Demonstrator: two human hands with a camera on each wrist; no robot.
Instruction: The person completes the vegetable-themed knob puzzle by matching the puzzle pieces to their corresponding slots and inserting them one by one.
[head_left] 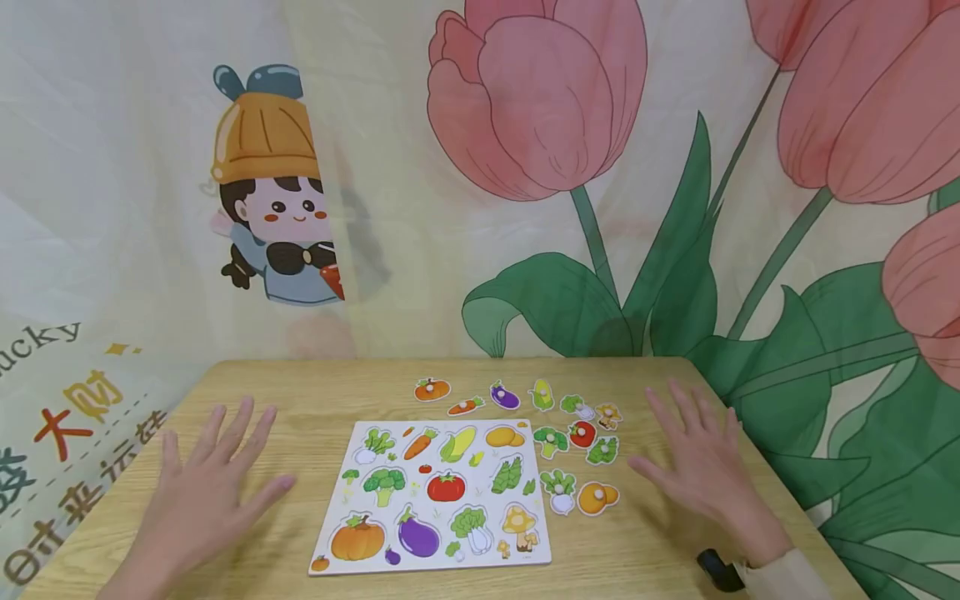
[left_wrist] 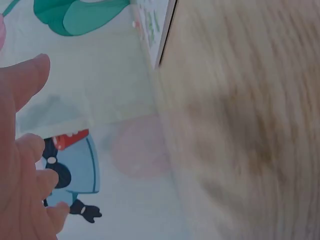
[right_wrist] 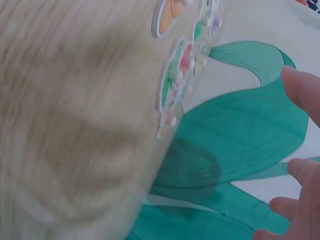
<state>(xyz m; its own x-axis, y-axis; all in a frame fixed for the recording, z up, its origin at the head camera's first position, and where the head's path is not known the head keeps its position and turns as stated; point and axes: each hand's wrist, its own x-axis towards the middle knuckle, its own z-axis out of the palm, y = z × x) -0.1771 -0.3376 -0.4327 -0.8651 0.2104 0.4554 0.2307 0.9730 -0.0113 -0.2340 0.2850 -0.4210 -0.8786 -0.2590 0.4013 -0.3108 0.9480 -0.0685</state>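
A white vegetable puzzle board [head_left: 412,492] lies on the wooden table, printed with pictures such as a pumpkin, an eggplant and a tomato. Loose knobbed puzzle pieces are spread behind it and to its right, among them a pumpkin piece [head_left: 432,389], a carrot piece [head_left: 467,406], a tomato piece [head_left: 582,433] and a potato piece [head_left: 597,498]. Left of the board, my left hand [head_left: 210,483] is held with fingers spread, holding nothing. My right hand [head_left: 701,462] is likewise spread and bare, to the right of the loose pieces; the mushroom piece [head_left: 608,415] is near its thumb.
The light wooden table [head_left: 277,383] ends at the back against a hanging cloth [head_left: 390,250] printed with tulips and a cartoon figure. A dark band [head_left: 720,570] is around the right wrist, beside a pale sleeve [head_left: 783,577].
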